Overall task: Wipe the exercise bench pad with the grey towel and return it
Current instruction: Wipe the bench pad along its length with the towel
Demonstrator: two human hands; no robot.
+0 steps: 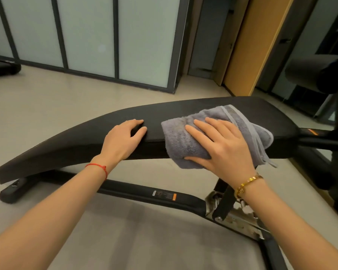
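Head view: your right hand (220, 147) flat, fingers spread, palm pressing folded grey towel (185, 141) onto bench pad (86, 133); thumb hooks towel's near fold over pad's front edge. Towel sits toward raised end of pad, one hemmed corner hanging off near side. Your left hand (123, 138) empty, fingers loosely curled, resting on pad just beside towel, steadying. Risk, as I judge: loose corner drags or towel unfolds under push, because only palm pressure holds it. Low end of pad looks not yet reached.
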